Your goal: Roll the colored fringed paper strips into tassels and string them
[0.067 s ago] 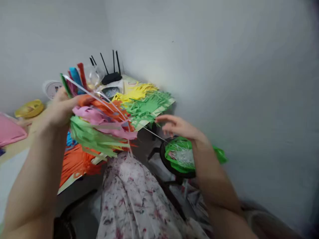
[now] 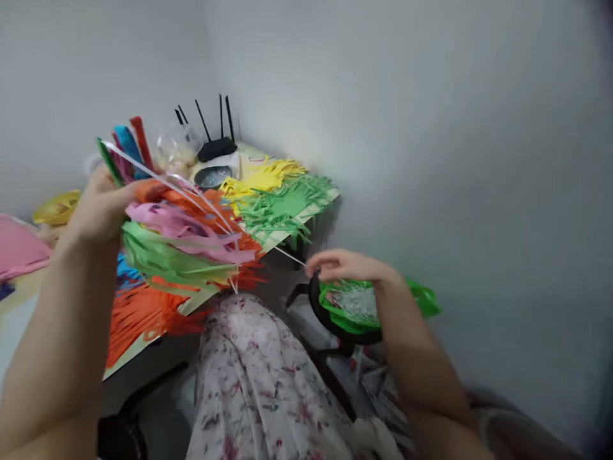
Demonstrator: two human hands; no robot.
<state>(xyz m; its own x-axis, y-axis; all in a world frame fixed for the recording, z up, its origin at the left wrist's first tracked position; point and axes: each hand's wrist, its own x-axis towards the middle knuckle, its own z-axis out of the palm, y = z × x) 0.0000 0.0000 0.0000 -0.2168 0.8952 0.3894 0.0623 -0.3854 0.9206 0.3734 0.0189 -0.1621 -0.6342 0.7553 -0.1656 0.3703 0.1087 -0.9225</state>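
Two bare hands work in the head view, directions being read from its middle. At 9 o'clock the left hand (image 2: 103,204) is raised and closed around a bundle of coloured strips (image 2: 179,249), whose folded tops, green, magenta, blue and red, poke up above the fingers. Below the grip, orange, pink and pale green ends fan out toward the middle. White ribbon (image 2: 143,167) slants down across the bundle from its top.

Close in at 4 o'clock is the right hand (image 2: 342,265), palm down, fingers loosely bent. A white cord (image 2: 290,256) runs from the bench edge to its fingertips; whether they pinch it, I cannot tell. Just below this hand, between 4 and 5 o'clock, a dark stool (image 2: 326,323) bears a bright green bag (image 2: 424,299) with a tangle of white strands (image 2: 357,304) in it.

On the bench (image 2: 29,291), yellow fringe (image 2: 268,177) and green fringe (image 2: 287,201) lie side by side at 10 to 11 o'clock. Behind them at 10 stands a black router (image 2: 218,149), its antennas up. Orange fringe (image 2: 143,313) spreads at 8 o'clock, with blue strips (image 2: 127,271) beside it. Farther out at 9 are a yellow bowl (image 2: 57,207) and a pink item (image 2: 22,246). A floral garment (image 2: 268,383) covers the lap at 6 to 7.
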